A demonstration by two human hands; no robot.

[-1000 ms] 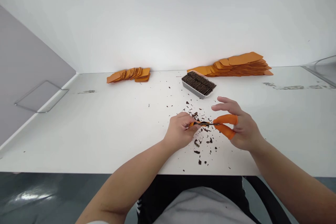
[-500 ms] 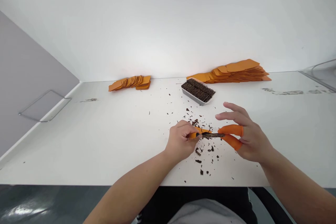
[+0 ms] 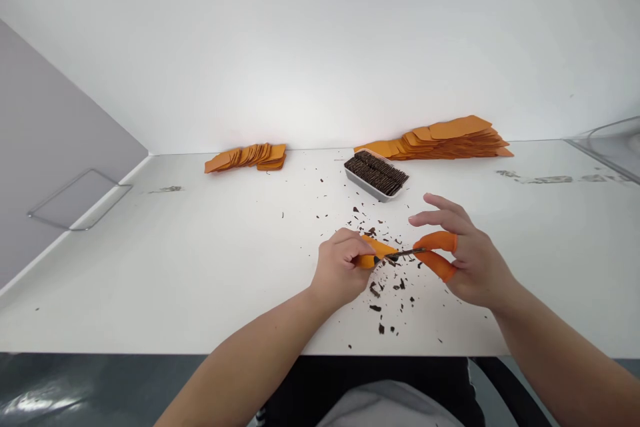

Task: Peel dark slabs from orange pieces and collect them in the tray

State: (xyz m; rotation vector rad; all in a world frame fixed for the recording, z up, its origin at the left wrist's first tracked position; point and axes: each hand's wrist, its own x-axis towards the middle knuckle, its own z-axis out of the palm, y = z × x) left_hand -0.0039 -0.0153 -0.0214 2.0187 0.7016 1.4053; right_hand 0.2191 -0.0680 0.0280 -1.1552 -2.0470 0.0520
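Observation:
In my left hand [image 3: 343,263], fingers closed, is a small orange paper envelope [image 3: 377,249], whose end points right. My right hand [image 3: 463,257] wears orange finger covers on thumb and index finger. Between these two fingertips is pinched a thin, dark brown flat piece [image 3: 407,253], seen nearly edge-on. Its left end meets the envelope's right end; whether it lies inside I cannot tell. The other fingers of my right hand stretch out, holding nothing. Dark crumbs [image 3: 375,308] lie scattered on the white table beneath both hands.
Behind my hands stands a white tray [image 3: 366,185] packed with rows of dark brown pieces. Orange envelopes lie fanned along the wall, a large pile [image 3: 450,137] at right and a smaller one [image 3: 245,157] at left. A wire frame [image 3: 80,199] sits at the left wall.
The brown piece has turned to show its thin edge, and more of the orange envelope shows. Both hands keep nearly the same place; the whole view has shifted slightly.

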